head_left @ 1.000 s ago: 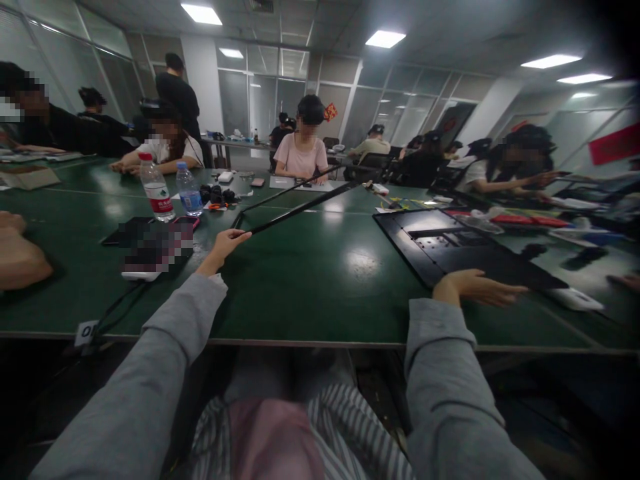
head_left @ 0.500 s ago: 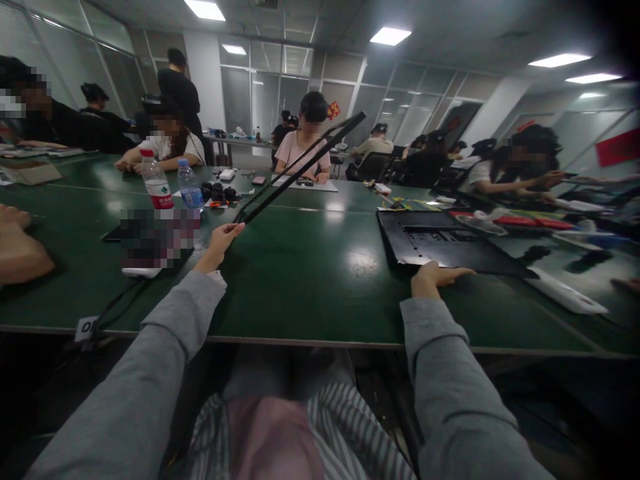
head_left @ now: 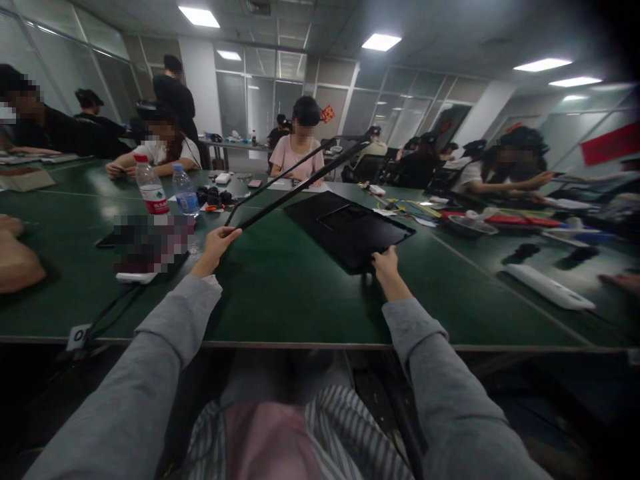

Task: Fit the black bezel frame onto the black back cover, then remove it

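Gripping the near corner of a thin black rectangular frame (head_left: 295, 183), the left hand (head_left: 216, 245) is closed around it and lifts it off the dark green table (head_left: 300, 293); the frame slants up and away from the hand, toward the far side of the table. The right hand (head_left: 386, 264) pinches the near edge of a flat black rectangular back panel (head_left: 345, 227), thumb on top, and the panel lies on the table just right of the frame. Both arms wear grey sleeves.

Counted on the table: one frame, one panel, two clear plastic water bottles (head_left: 151, 191), standing upright side by side left of the frame, one with a red label and one with a blue label. One long white bar (head_left: 547, 287) lies well to the right of the panel. A small cluster of black parts (head_left: 214, 196) sits beyond the bottles. Far right of the panel there are red and white items, too blurred to count. A black cable (head_left: 107, 312) runs to the table's near edge, left of the left hand, beside a small white label (head_left: 79, 335).

Another person's bare hands (head_left: 15, 257) rest on the table at its left edge. Several people sit around the table's far side, and one stands behind them. The table top is smooth and reflects the ceiling lights (head_left: 381, 42). Glass partition walls (head_left: 260, 100) close the room behind the table.
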The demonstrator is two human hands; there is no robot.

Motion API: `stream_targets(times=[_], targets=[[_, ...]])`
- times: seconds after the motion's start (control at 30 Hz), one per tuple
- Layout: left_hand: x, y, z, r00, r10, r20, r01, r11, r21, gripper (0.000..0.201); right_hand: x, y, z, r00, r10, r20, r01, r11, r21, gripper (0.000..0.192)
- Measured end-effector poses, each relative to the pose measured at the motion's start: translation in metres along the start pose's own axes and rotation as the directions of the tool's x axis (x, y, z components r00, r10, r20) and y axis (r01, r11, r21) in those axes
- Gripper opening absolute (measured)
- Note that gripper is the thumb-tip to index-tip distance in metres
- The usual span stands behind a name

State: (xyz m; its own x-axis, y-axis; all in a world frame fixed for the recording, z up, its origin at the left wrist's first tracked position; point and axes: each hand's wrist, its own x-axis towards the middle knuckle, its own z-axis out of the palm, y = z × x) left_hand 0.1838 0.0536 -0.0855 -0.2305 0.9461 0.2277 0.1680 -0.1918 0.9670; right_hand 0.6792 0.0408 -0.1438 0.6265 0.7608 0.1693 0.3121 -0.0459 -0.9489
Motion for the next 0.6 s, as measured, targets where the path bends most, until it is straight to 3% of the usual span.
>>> stream_targets(times=[0.07,0.2,0.27,0.33,0.4,0.47,0.53,0.6], targets=[[0.002,0.000,-0.001,1.000,0.015,-0.006,-0.015,1.000,0.022,0.047,-0.004,-0.006,0.007,0.993,0.073,0.098,-0.078,0.996,0.050,0.099],[0.010,-0.008,-0.004,0.997,0.074,0.005,-0.074,0.991,0.114,0.046,-0.001,-0.009,0.014,0.918,-0.034,0.394,0.013,0.998,0.057,0.085],[0.015,-0.013,-0.006,0.991,0.136,0.017,-0.136,0.973,0.187,0.044,0.006,-0.009,0.019,0.944,-0.057,0.325,0.047,0.998,0.039,0.079],[0.018,-0.016,-0.007,0.979,0.197,0.048,-0.202,0.942,0.269,0.040,0.015,-0.010,0.024,0.991,-0.075,0.115,0.074,0.997,0.017,0.074],[0.018,-0.017,-0.008,0.971,0.225,0.084,-0.240,0.908,0.345,0.038,0.022,-0.014,0.024,0.997,-0.075,-0.030,0.077,0.994,0.072,0.064],[0.016,-0.016,-0.008,0.965,0.237,0.115,-0.263,0.876,0.404,0.038,0.024,-0.022,0.018,0.998,-0.055,0.021,0.049,0.974,0.219,0.056],[0.014,-0.015,-0.007,0.953,0.263,0.153,-0.304,0.845,0.441,0.037,0.020,-0.032,0.007,0.982,-0.060,0.181,-0.008,0.936,0.352,0.058],[0.012,-0.014,-0.007,0.934,0.303,0.192,-0.358,0.813,0.459,0.036,0.014,-0.041,-0.005,0.959,-0.090,0.269,-0.039,0.898,0.438,0.060]])
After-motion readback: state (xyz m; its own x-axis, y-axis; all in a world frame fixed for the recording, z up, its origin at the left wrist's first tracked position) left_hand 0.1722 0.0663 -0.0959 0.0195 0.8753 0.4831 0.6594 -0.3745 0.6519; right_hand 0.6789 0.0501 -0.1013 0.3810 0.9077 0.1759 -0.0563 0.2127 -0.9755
